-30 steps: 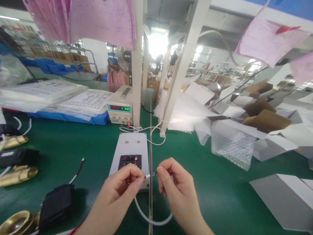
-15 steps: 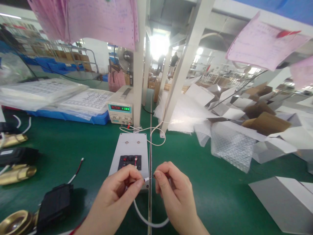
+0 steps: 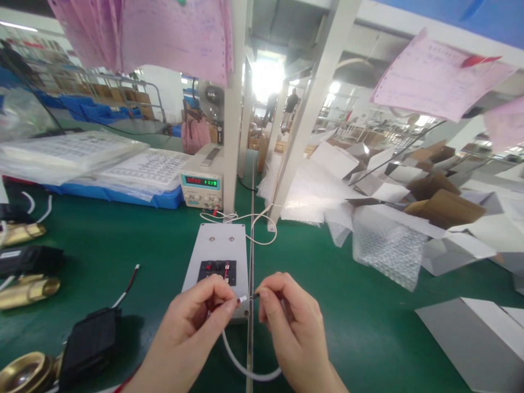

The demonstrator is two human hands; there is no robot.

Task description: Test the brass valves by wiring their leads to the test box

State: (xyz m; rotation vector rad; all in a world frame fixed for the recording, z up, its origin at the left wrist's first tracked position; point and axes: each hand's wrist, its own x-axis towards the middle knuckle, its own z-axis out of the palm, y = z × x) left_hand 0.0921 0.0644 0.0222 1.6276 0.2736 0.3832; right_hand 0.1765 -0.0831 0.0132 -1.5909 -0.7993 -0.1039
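Note:
My left hand [image 3: 196,319] is closed in a pinch on a small white plug connector [image 3: 243,299] with thin wires behind it. Opposite, my right hand [image 3: 289,319] pinches the dark end of a thin lead [image 3: 256,295], with fine tips pointing at the plug. A narrow gap separates the two pieces. Below the hands hangs a loop of white cable [image 3: 249,374], whose ends the hands hide. Just beyond them lies a grey test box [image 3: 223,245] with a black terminal panel [image 3: 216,268], partly covered by my left hand.
A power supply [image 3: 202,188] with lit digits stands behind the box. Black actuators [image 3: 92,338] on brass valves [image 3: 28,292] lie at left. Bubble wrap [image 3: 388,243] and white cartons [image 3: 475,344] occupy the right. A metal post [image 3: 298,120] rises ahead.
The white plug shows a little more beyond my left fingertips, and both hands have shifted very slightly. Everything else stays in place.

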